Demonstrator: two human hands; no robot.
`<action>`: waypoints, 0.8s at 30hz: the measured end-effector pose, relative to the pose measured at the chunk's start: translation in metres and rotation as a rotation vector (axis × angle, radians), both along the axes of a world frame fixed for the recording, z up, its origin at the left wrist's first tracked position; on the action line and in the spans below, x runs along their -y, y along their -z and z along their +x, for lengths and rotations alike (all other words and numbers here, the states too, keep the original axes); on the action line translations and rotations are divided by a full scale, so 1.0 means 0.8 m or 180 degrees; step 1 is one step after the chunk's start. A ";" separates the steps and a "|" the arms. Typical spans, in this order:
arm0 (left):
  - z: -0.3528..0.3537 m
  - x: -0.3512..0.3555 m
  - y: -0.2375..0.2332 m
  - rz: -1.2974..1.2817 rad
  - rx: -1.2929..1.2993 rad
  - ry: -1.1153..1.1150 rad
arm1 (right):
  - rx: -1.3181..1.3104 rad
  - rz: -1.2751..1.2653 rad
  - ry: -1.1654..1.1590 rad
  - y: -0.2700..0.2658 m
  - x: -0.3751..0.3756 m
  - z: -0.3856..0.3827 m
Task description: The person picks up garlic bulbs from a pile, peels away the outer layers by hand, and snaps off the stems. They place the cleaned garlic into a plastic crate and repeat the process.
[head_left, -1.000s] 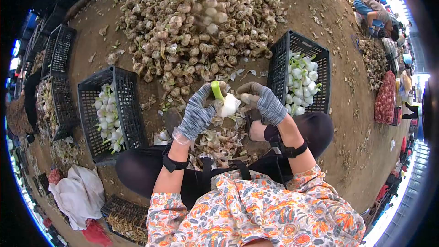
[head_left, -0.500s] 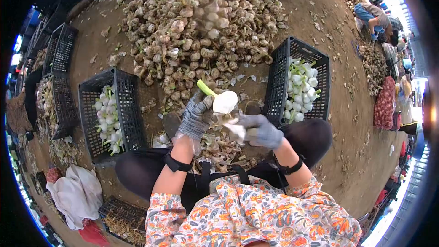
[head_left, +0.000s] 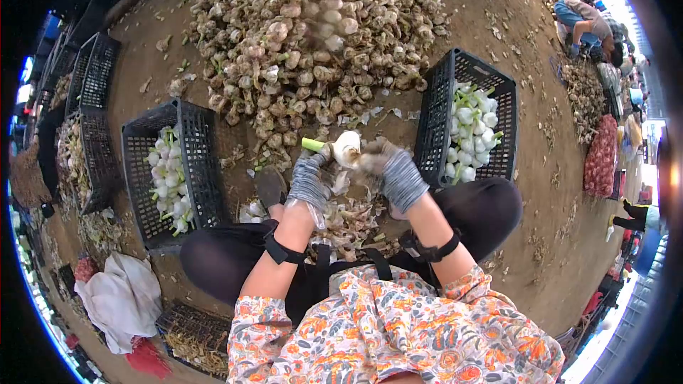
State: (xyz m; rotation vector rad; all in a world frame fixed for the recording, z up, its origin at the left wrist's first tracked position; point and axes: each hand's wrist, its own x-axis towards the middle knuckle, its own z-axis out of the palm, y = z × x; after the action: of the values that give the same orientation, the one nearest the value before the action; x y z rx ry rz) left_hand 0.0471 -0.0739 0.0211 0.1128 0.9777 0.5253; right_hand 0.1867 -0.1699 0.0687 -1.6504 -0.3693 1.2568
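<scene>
The left hand [head_left: 309, 176], in a grey, streaked knit glove, is clamped on a white garlic bulb [head_left: 347, 146] at its stem side. The thick, pale-green cut stem [head_left: 311, 144] projects past the fingers of this hand, toward the person's left. The right hand [head_left: 397, 173], in a similar glove, is positioned at the opposite side of the bulb, with its fingers at the brownish root end. These fingers are blurred; whether they are closed on the bulb cannot be told. The hands are near each other, with the bulb between them, above the space between the person's bent legs.

Below the hands, loose papery garlic skins [head_left: 348, 226] cover part of the brown dirt floor [head_left: 548, 242]. Ahead of the hands lies a large pile of brownish, unpeeled garlic bulbs [head_left: 306, 64].

One black, slatted plastic crate [head_left: 198, 163] stands on the person's left and contains white garlic bulbs with green stems [head_left: 168, 179]. A second black plastic crate [head_left: 432, 117] of like construction stands on the right and contains cleaned white bulbs [head_left: 472, 131]. Farther right, another person [head_left: 592, 21] bends over a separate garlic pile [head_left: 580, 96]. A red mesh sack [head_left: 601, 156] stands near that pile.
</scene>
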 end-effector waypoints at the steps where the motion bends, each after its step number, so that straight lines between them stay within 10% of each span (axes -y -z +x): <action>1: 0.000 0.001 0.002 0.0147 0.0123 -0.0010 | -0.1455 0.0497 0.0606 -0.005 -0.005 0.012; 3: 0.001 0.000 -0.007 0.0276 0.0133 0.0082 | -0.2585 0.1818 0.1069 0.008 -0.004 0.045; 7: 0.004 -0.003 -0.013 0.0250 0.0176 0.0084 | -0.1060 0.1278 0.0671 0.026 0.009 0.061; 9: 0.006 -0.001 -0.008 0.0337 -0.0319 0.0105 | 0.3759 0.0059 -0.0602 0.044 0.016 0.035; 11: 0.001 0.005 -0.005 0.0647 -0.0566 0.0361 | 0.0356 0.0754 0.0244 0.071 0.013 0.015; 15: 0.004 0.013 0.045 0.1402 -0.0590 0.1292 | 0.0850 -0.0011 -0.0260 0.142 0.009 -0.004; 17: 0.021 0.018 0.012 0.1377 -0.0772 0.1180 | -0.2754 0.0554 0.1810 0.118 0.004 0.013; 20: 0.017 0.014 0.056 0.0953 -0.0939 0.0812 | -0.3036 0.2242 0.2964 0.056 0.042 0.075; 24: -0.017 0.001 0.158 0.1106 -0.1733 0.0978 | -0.2783 0.2570 0.3047 0.049 0.066 0.097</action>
State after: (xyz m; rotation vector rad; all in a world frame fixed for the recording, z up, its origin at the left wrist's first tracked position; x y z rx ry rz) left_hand 0.0338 -0.0750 -0.1050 0.7366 1.3595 0.3800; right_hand 0.2641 -0.2228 0.0295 -0.3566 0.3971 0.7763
